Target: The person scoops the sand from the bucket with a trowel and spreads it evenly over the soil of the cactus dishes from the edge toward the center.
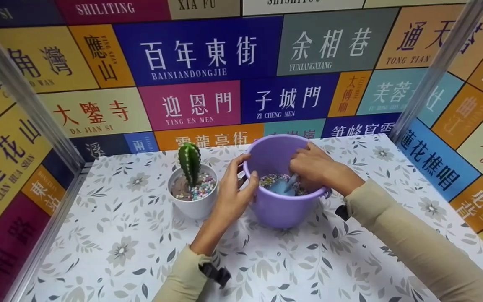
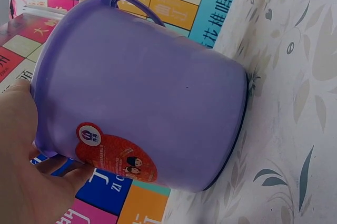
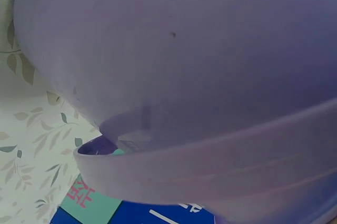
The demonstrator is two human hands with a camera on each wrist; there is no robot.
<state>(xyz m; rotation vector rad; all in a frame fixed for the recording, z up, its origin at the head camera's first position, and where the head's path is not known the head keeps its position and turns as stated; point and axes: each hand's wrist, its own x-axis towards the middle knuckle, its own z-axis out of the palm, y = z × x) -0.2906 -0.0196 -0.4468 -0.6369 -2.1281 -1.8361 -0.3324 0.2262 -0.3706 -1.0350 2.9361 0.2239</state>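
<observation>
A purple bucket [image 1: 285, 212] stands on the table with a layer of small multicoloured pebbles [image 1: 266, 180] in the bottom. My left hand [image 1: 233, 191] grips its left side at the rim; the left wrist view also shows this hand [image 2: 31, 166] against the bucket [image 2: 142, 87], near a red sticker. Inside the bucket, my right hand [image 1: 315, 167] holds a blue-grey scoop [image 1: 282, 187] whose blade lies among the pebbles. Its fingers are partly hidden. In the right wrist view the bucket's wall [image 3: 174, 66] fills most of the picture, and the right hand does not show.
Left of the bucket, close to my left hand, stands a white pot [image 1: 195, 208] with a green cactus [image 1: 190, 163] and coloured pebbles over part of its soil. A leaf-patterned cloth [image 1: 141, 251] covers the table. Colourful sign panels [image 1: 199, 50] rise behind and beside it.
</observation>
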